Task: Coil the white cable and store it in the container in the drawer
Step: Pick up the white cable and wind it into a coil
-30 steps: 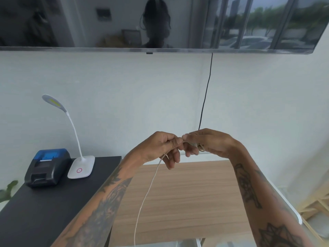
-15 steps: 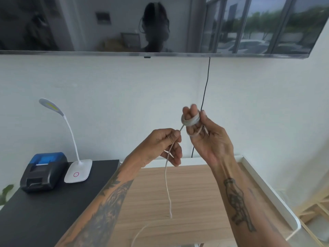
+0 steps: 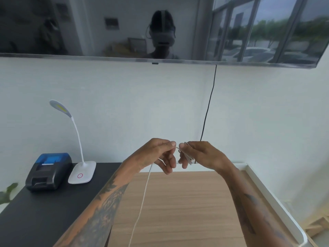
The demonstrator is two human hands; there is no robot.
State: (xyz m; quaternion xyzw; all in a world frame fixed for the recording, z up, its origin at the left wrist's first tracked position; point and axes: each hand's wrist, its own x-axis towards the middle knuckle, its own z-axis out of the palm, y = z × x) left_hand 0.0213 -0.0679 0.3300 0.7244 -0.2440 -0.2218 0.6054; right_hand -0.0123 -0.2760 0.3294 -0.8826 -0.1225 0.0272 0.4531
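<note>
A: What's changed vs half a sec ago?

B: Right hand (image 3: 201,154) has dropped. It was raised w/ fingers up and the loops plain to see round them; now it's level w/ the left hand (image 3: 160,154), knuckles toward the cam, both held above the far edge of the wooden table (image 3: 187,211). Thumb tips nearly touching.

A: Grips?

B: Left is pinching the white cable (image 3: 142,202) between thumb and forefinger, other fingers loosely curled. Right is closed round the small coil, of which only a bit of white shows under the fingers. A short taut bit bridges the two hands.

A: And the rest of the cable?

B: Hangs from the left hand, runs down over the table toward the near edge and out of frame. So plenty of slack left, can't tell how much.

A: Meaning for the task?

B: Looks like one wrap just finished and the next being set up, so coiling is midway imo. Drawer and container aren't in view, so storing is a ways off.

A: Anything else moved?

B: No. Lamp (image 3: 80,157) and printer (image 3: 48,171) on the black side table (image 3: 35,220) sit as before; the view's only shifted a touch.
</note>
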